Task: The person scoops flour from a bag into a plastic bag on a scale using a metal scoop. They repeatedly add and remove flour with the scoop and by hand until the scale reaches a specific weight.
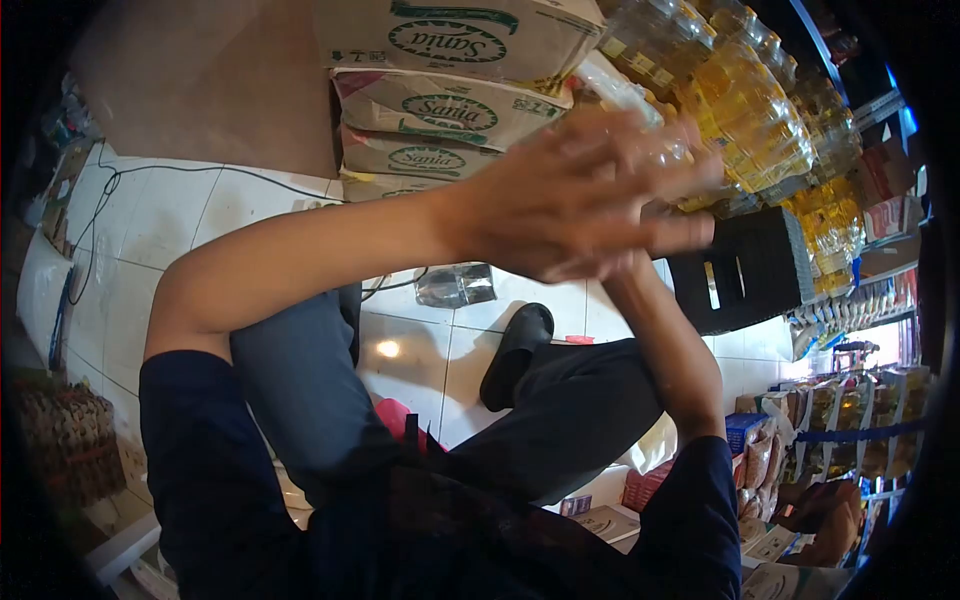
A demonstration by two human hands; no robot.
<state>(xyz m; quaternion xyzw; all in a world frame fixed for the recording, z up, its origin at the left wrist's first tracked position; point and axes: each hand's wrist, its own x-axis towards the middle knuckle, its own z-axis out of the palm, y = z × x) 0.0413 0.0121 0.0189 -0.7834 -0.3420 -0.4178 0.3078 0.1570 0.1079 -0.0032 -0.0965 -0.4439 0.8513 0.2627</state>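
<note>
Against stacked oil bottles (752, 115), left hand (570, 190) overlaps right hand (655, 255), arms outstretched.

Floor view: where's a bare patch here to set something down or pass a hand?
Widest free patch: white tiles left of the stacked Sania boxes, crossed only by a thin cable. A smaller bare tile lies below the crumpled plastic, beside the black shoe. Crowded: oil bottles packed above the black crate, and goods along the right edge.

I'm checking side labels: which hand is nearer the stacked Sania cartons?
Left. The left hand sits right beside the Sania cartons; the right hand is mostly hidden behind it, toward the black crate.
</note>
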